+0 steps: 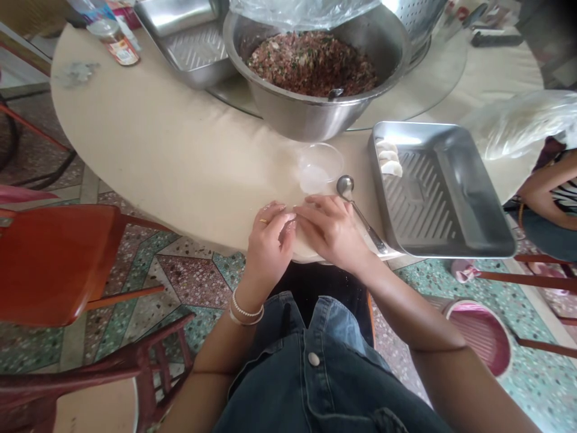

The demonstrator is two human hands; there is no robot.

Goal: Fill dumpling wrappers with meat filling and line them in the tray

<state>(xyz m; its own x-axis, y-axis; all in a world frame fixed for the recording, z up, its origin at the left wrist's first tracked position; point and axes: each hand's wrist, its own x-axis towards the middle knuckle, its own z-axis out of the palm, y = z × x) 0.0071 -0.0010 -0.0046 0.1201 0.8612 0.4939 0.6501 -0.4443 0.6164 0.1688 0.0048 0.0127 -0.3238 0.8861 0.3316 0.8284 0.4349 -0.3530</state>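
left hand (271,237) and right hand (334,231) meet at the table's (180,162) near edge, fingers bent, narrow; whether they hold anything, i cannot tell; spoon (368,225) beside the right hand; clear bowl (321,168) beyond; dumplings (390,161) in the tray's (451,198) far left corner

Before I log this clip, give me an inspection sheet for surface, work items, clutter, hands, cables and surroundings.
Surface: beige table, curved edge.
Work items: steel bowl holding chopped mixture; spoon; clear dish; metal tray with white folded pieces in one corner.
Clutter: jar, plastic bag.
Hands: left hand and right hand close together at the table edge; anything between is unclear.
Cables: nothing seen.
Surroundings: orange-red chair, pink-lined bin, another person's arm.
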